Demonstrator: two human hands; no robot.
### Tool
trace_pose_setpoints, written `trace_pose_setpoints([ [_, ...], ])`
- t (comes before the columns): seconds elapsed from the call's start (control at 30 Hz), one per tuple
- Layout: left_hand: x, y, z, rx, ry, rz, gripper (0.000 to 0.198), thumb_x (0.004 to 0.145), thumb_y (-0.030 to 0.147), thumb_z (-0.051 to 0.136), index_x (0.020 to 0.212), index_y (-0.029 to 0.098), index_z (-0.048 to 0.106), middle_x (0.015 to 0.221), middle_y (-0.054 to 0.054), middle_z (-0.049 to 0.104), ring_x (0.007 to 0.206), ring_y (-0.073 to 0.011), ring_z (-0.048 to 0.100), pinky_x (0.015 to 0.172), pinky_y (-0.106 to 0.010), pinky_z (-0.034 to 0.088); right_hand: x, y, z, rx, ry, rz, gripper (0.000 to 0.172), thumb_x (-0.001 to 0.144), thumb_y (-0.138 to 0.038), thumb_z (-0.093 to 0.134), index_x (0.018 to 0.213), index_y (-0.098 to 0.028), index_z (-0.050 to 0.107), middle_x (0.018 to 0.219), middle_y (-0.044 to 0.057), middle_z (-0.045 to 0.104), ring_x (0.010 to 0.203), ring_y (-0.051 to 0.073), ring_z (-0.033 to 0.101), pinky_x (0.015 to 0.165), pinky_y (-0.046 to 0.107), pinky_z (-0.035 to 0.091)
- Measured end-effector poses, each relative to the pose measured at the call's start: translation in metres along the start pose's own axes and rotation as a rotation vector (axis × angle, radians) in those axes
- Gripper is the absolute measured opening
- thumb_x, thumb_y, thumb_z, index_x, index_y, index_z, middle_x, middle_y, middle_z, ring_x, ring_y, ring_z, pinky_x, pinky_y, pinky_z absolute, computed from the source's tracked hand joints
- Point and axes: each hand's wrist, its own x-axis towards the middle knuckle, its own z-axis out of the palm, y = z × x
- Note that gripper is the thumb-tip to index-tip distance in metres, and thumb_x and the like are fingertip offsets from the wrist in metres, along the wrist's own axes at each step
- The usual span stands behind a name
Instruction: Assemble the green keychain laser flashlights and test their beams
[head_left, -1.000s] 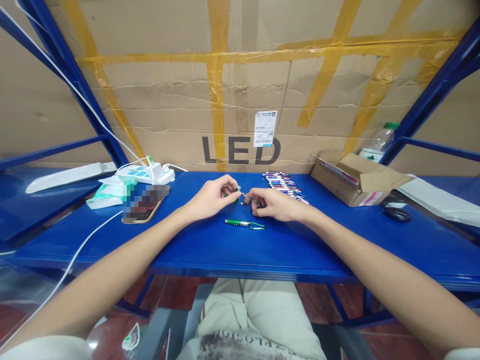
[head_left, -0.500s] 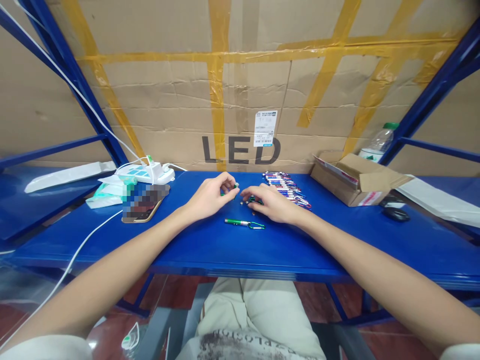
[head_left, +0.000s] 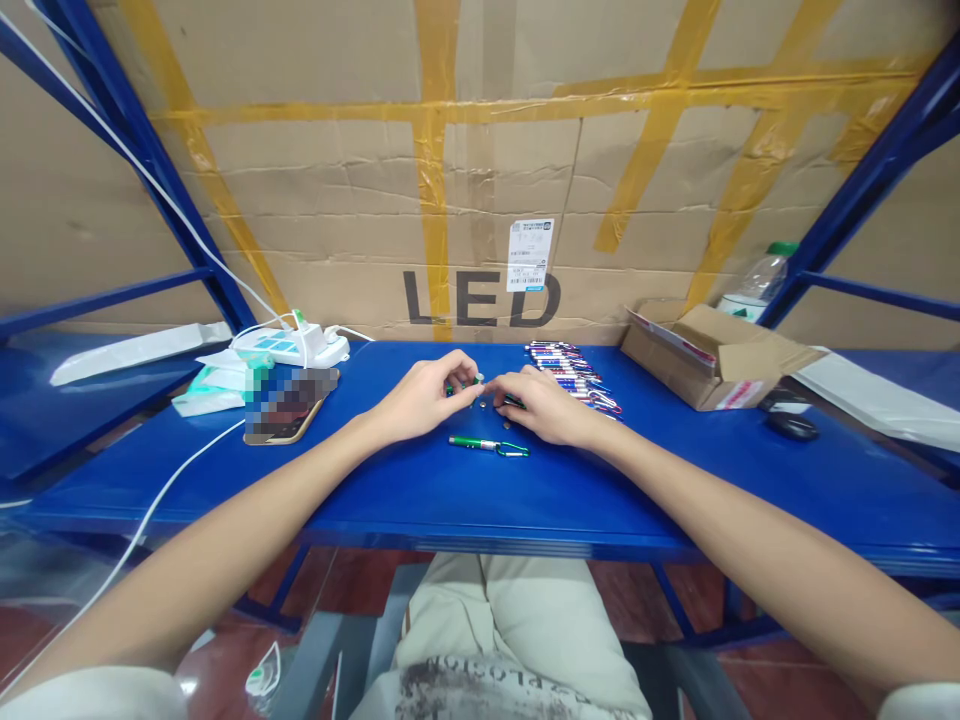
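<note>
My left hand [head_left: 435, 397] is closed around a green metal penlight tube [head_left: 478, 379], its open-looking end pointing right between thumb and forefinger. My right hand [head_left: 534, 402] has its fingertips pinched at that end of the tube; whatever they hold is too small to make out. A dark green part [head_left: 513, 401] shows partly under the right fingers. Small round button cells [head_left: 506, 425] lie on the blue table between the hands. In front of them rests a whole green penlight [head_left: 472, 442] with a carabiner clip [head_left: 514, 450].
A row of several penlights [head_left: 574, 380] in mixed colours lies behind my right hand. Right of it are an open cardboard box [head_left: 712, 360], a black mouse [head_left: 792, 426] and a bottle [head_left: 761, 280]. On the left are a phone [head_left: 292, 408], tissue pack [head_left: 221, 385] and power strip [head_left: 322, 348].
The right fingertips have moved left and now meet the tube's end at the left hand. The left hand has shifted very slightly to the right.
</note>
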Motion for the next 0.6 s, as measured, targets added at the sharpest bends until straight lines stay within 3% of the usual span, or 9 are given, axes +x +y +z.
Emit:
trace_pose_setpoints([
  [0.43,0.000,-0.004,0.000,0.011,0.013,0.004,0.025,0.101,0.046,0.068,0.106,0.022,0.065,0.097,-0.002,0.076,0.087,-0.0188,0.071,0.081,-0.033,0.056,0.001,-0.002,-0.013,0.155,-0.075,0.057,0.027,0.092,-0.010,0.067,0.116,-0.021,0.073,0.092,0.001,0.081,0.088,0.022,0.067,0.087,0.035,0.044],
  [0.6,0.000,-0.004,-0.001,0.021,0.028,-0.005,0.025,0.101,0.046,0.068,0.108,0.022,0.065,0.098,-0.003,0.076,0.087,-0.0193,0.071,0.081,-0.034,0.056,0.001,0.002,-0.008,0.156,0.025,0.043,0.028,0.096,-0.018,0.067,0.123,-0.022,0.073,0.111,0.006,0.082,0.103,0.027,0.069,0.095,0.040,0.047],
])
